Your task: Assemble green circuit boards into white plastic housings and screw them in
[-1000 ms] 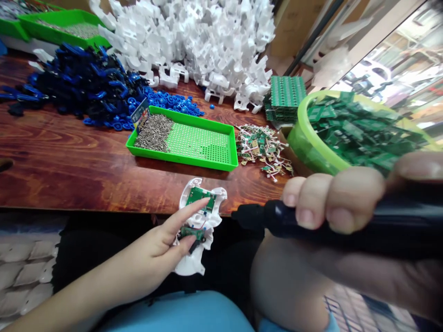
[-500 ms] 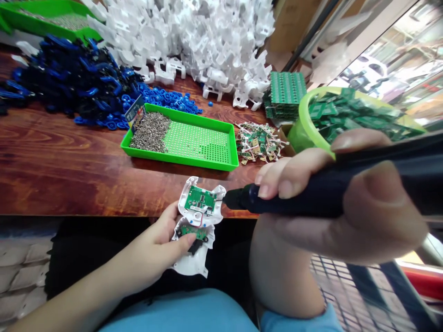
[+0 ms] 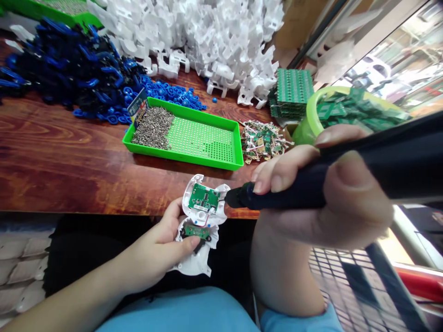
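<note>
My left hand point(image 3: 166, 244) grips a white plastic housing point(image 3: 199, 263) in two joined parts, with the thumb pressed over the lower one. A green circuit board point(image 3: 203, 199) sits in the upper part, and a smaller green board point(image 3: 196, 232) lies in the lower; a thin red wire runs between them. My right hand point(image 3: 332, 193) is closed around a dark electric screwdriver point(image 3: 294, 196), held nearly level. Its tip meets the right edge of the upper board, where the exact contact point is too small to make out.
A green tray point(image 3: 183, 159) of small screws point(image 3: 152, 129) lies on the wooden table point(image 3: 69, 170). Behind it are blue parts point(image 3: 83, 74) and white housings point(image 3: 221, 41). Small wired boards point(image 3: 265, 140), stacked green boards point(image 3: 294, 87) and a yellow-green basin point(image 3: 306, 124) stand right.
The view has shifted slightly, so the table things sit a little further right. Both hands keep their grips, and the screwdriver tip stays at the board's right edge.
</note>
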Demonstrator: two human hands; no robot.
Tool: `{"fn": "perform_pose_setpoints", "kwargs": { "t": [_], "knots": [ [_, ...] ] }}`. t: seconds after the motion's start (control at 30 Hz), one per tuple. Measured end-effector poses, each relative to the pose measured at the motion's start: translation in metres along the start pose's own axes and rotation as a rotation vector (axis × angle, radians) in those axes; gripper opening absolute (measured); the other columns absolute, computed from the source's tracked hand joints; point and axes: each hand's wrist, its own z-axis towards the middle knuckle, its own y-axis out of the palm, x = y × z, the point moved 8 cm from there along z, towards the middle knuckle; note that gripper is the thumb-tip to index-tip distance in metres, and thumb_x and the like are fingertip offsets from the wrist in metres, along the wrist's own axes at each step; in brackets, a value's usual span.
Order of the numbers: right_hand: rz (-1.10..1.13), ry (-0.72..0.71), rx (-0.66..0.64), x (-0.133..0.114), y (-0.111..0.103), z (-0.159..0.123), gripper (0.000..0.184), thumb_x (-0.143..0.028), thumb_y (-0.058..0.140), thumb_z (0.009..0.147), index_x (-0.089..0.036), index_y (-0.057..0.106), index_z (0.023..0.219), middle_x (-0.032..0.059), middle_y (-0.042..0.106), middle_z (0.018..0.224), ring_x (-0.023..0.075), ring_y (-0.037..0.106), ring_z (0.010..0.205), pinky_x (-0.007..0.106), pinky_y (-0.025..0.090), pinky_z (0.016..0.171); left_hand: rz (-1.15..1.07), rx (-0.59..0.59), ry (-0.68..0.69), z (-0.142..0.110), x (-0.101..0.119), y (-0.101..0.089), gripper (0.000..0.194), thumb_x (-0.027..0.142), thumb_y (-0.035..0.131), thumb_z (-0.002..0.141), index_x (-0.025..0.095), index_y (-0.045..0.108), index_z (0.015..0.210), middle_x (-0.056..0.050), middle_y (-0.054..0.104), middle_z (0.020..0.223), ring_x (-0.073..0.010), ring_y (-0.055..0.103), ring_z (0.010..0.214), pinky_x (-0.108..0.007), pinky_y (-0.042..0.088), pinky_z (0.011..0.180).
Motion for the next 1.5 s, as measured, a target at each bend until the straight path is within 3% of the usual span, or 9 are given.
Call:
{"fn": "perform_pose_setpoints", "kwargs": {
  "t": [0.23,0.37,0.6,0.7,0.93,1.07,1.27,1.4,1.5],
  "knots": [
    [-0.019,0.033,-0.059,-0.003,-0.002,-0.005,0.035,-0.06,0.057,0.076,-0.026,0.049,0.072,-0.0074,0.044,0.041,0.0142,0.044,0.032,0.033,0.038,0.036,-0.079,-0.058,-0.022,-0.004,-0.004,0.003,0.056,0.019,0.062,0.084,0.03,0.033,0.132,-0.003,0.061,0.118,-0.0157,0.059,0.102,-0.026,0.044,0.086],
    [-0.061,0.044,-0.097,-0.007,0.0,-0.009,0.03,-0.052,0.057,0.081,-0.025,0.048,0.072,-0.0075,0.046,0.044,0.0128,0.048,0.035,0.031,0.043,0.039,-0.13,-0.025,-0.002,-0.004,-0.004,0.004,0.054,0.016,0.062,0.082,0.03,0.039,0.129,-0.003,0.062,0.119,-0.0168,0.06,0.103,-0.026,0.044,0.088],
    [-0.05,-0.039,-0.116,-0.008,0.002,-0.012,0.032,-0.055,0.053,0.081,-0.026,0.048,0.071,-0.0062,0.045,0.049,0.0107,0.047,0.035,0.028,0.041,0.035,-0.122,0.019,-0.011,-0.004,-0.006,0.005,0.061,0.019,0.064,0.08,0.029,0.037,0.134,-0.006,0.058,0.129,-0.0236,0.057,0.111,-0.032,0.042,0.093],
    [-0.042,-0.063,-0.125,-0.009,0.002,-0.013,0.034,-0.058,0.051,0.081,-0.026,0.048,0.072,-0.006,0.045,0.051,0.0101,0.047,0.035,0.027,0.041,0.034,-0.147,0.023,-0.027,-0.005,-0.009,0.005,0.06,0.019,0.063,0.08,0.03,0.037,0.133,-0.005,0.059,0.127,-0.0226,0.056,0.112,-0.031,0.04,0.094],
    [-0.101,0.065,-0.098,-0.006,0.002,-0.01,0.028,-0.047,0.059,0.081,-0.026,0.046,0.068,-0.0081,0.044,0.04,0.0139,0.046,0.032,0.031,0.042,0.035,-0.145,0.024,-0.038,-0.007,-0.006,0.006,0.057,0.018,0.063,0.081,0.029,0.039,0.131,-0.004,0.062,0.122,-0.019,0.058,0.106,-0.028,0.04,0.091],
    [-0.055,0.008,-0.067,-0.013,-0.002,-0.006,0.032,-0.055,0.053,0.082,-0.026,0.05,0.069,-0.0075,0.043,0.038,0.0129,0.043,0.03,0.03,0.037,0.034,-0.108,0.003,-0.056,-0.008,-0.007,0.007,0.055,0.02,0.063,0.082,0.03,0.04,0.131,-0.003,0.064,0.118,-0.018,0.058,0.104,-0.026,0.042,0.086],
    [0.041,-0.176,0.0,-0.021,-0.033,-0.004,0.017,-0.037,0.051,0.087,-0.022,0.059,0.087,-0.0058,0.049,0.053,0.0086,0.048,0.04,0.025,0.042,0.04,-0.187,0.05,-0.131,-0.012,-0.013,-0.004,0.057,0.02,0.072,0.073,0.027,0.048,0.124,-0.003,0.07,0.099,-0.0165,0.066,0.082,-0.023,0.048,0.07],
    [-0.061,-0.33,0.083,-0.019,-0.056,-0.003,0.019,-0.039,0.052,0.087,-0.023,0.06,0.093,-0.0049,0.052,0.06,0.0085,0.053,0.047,0.021,0.043,0.041,-0.221,0.019,-0.144,-0.017,-0.012,-0.001,0.064,0.017,0.075,0.069,0.025,0.045,0.125,-0.006,0.071,0.094,-0.0201,0.068,0.079,-0.024,0.049,0.064],
    [-0.187,-0.329,0.11,-0.013,-0.067,-0.004,0.022,-0.036,0.057,0.083,-0.018,0.056,0.095,-0.003,0.058,0.066,0.0109,0.056,0.051,0.024,0.046,0.045,-0.201,0.024,-0.123,-0.021,-0.013,0.004,0.069,0.016,0.077,0.067,0.027,0.043,0.125,-0.005,0.07,0.101,-0.0196,0.067,0.085,-0.026,0.05,0.071]
  ]
}}
